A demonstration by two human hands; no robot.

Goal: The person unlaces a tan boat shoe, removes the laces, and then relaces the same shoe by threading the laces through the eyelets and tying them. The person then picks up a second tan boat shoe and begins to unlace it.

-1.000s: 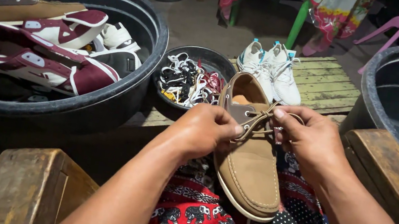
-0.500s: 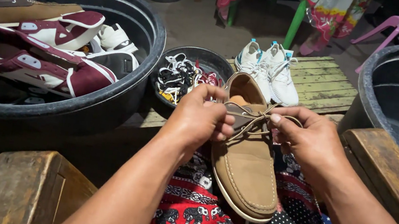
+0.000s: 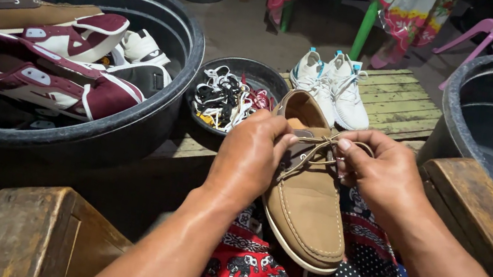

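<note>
Now both hands, left (image 3: 250, 158) and right (image 3: 381, 175), pinch the tan shoe's (image 3: 304, 212) lace (image 3: 316, 150) (grip closed).

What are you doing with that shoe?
A person has a tan boat shoe on their lap. The left hand and right hand each pinch its brown lace above the tongue. To the left, a big black tub holds maroon sneakers, and a small bowl holds loose laces. White sneakers sit on wooden slats beyond.

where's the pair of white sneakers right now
In the head view, the white sneakers sit upper centre-right on the wooden pallet, just beyond the tan shoe, right of the bowl of laces.
</note>
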